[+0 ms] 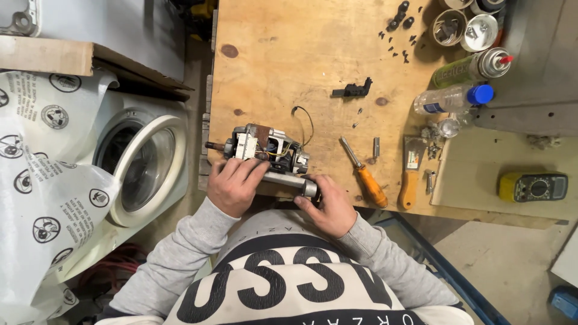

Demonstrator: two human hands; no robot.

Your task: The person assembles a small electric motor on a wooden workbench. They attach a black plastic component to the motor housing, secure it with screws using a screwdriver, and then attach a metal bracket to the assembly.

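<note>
Right, I'm leaning over the plywood workbench (283, 66) with an electric motor (265, 153) lying on its side at the near edge, its shaft poking out to the left. My left hand (233, 185) is lying over the near left side of the motor, fingers spread and pressing on its casing, not wrapped around anything. My right hand (328, 204) is curling around the end of a grey metal cylinder (292, 182) that is running along the near side of the motor, thumb and fingers closing on its right tip. The two hands are sitting apart, one at each end of that cylinder.

Just to the right of my right hand, an orange-handled screwdriver (363, 171) is lying at a slant, its tip pointing to the far left. Beside that, a scraper with an orange handle (411, 171) is resting near the bench edge, and a small metal bit (376, 146) is lying between the two. Farther away, near the middle of the bench, a small black plastic part (352, 89) is sitting alone. At the far right, I'm seeing a green spray can (472, 67) and a clear bottle with a blue cap (453, 99) lying on their sides, with two open tins (463, 28) beyond them. A yellow multimeter (533, 186) is resting well to the right. Down to my left, a front-loading washing machine (141, 165) is lying tilted on the floor.
</note>
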